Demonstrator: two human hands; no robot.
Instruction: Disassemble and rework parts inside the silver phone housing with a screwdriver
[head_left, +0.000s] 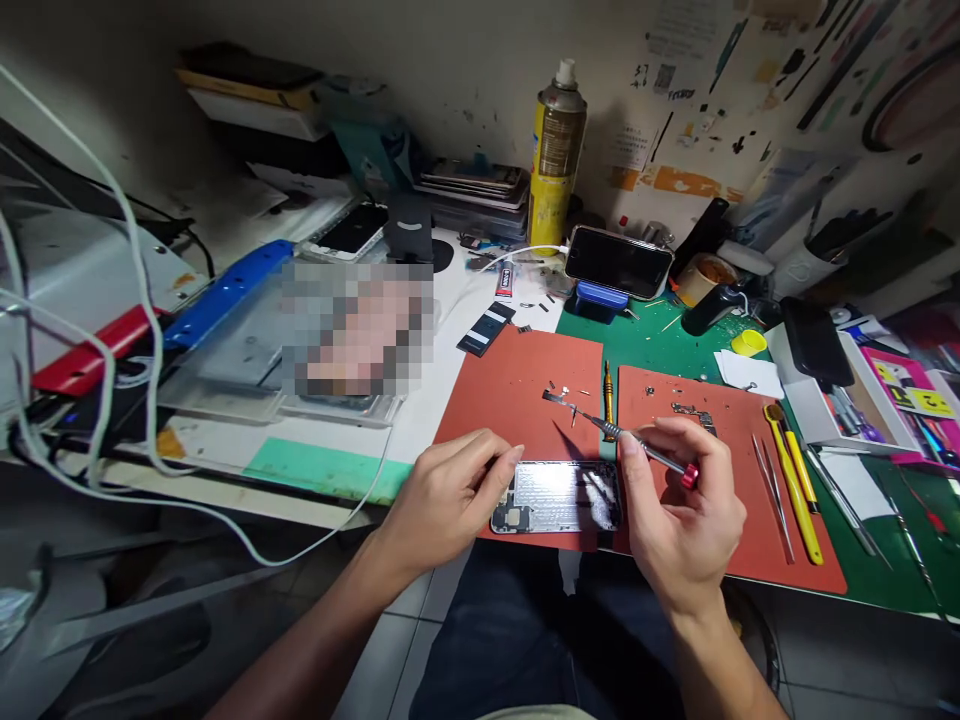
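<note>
My right hand (686,510) grips a slim precision screwdriver (656,453) with a ribbed grey handle and red end cap. Its tip points up-left, close to a small dark strip-like part (555,398); I cannot tell whether they touch. Below lies an opened phone housing (551,495), its silvery inside facing up, near the mat's front edge. My left hand (457,490) is closed at the housing's upper left corner, thumb against curled fingers; the fingertips are partly hidden. A gold screwdriver (608,395) lies between the two orange-red mats (510,385).
Tweezers (772,495) and a yellow-handled tool (799,490) lie at the right, near a small circuit board (697,415). Behind stand a propped phone (619,262) and a yellow spray can (553,165). White cables (135,270) hang at the left, beside plastic trays (217,385).
</note>
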